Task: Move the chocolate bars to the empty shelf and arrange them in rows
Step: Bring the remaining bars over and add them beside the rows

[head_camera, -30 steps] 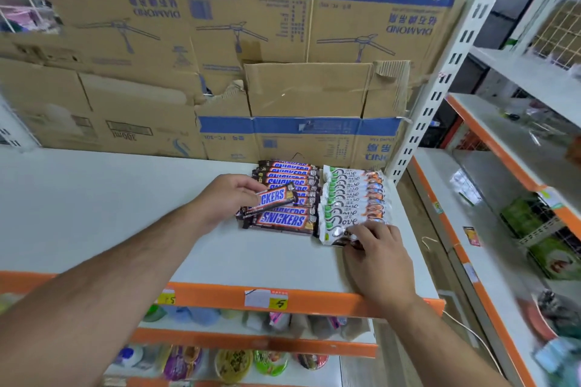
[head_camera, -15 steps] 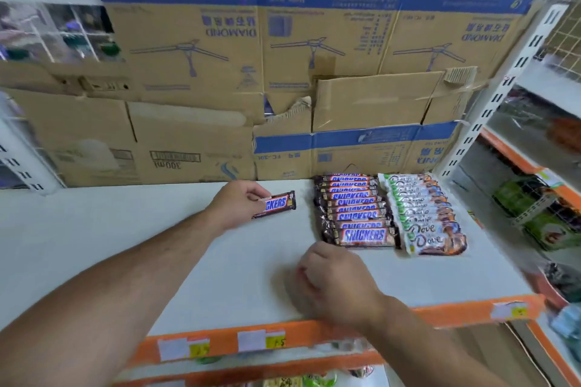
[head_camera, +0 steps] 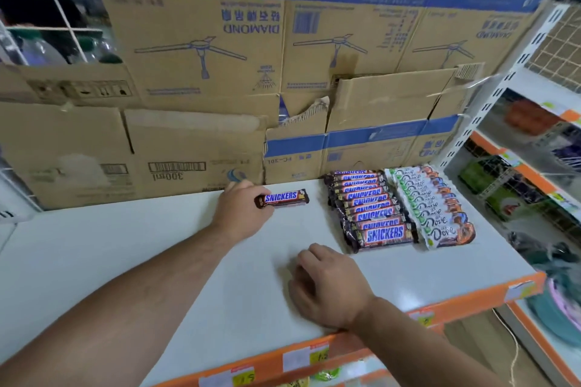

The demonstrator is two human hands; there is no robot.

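Shelf top [head_camera: 125, 261]: left hand [head_camera: 242, 214] has carried its pinched Snickers bar [head_camera: 284, 198] left of the Snickers row [head_camera: 371, 207], starting another; right hand [head_camera: 330, 286] rests loose, empty.

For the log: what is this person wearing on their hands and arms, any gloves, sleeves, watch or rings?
Nothing shows. The left hand and right hand are bare: no gloves, watch, bands or rings are visible, and no sleeve reaches into view.

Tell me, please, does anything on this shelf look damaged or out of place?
Yes. The cardboard backing has a ragged tear near its middle, above and left of the Snickers row. One Snickers bar is apart from that row, off to its left, held by the left hand. The Dove row looks neat.
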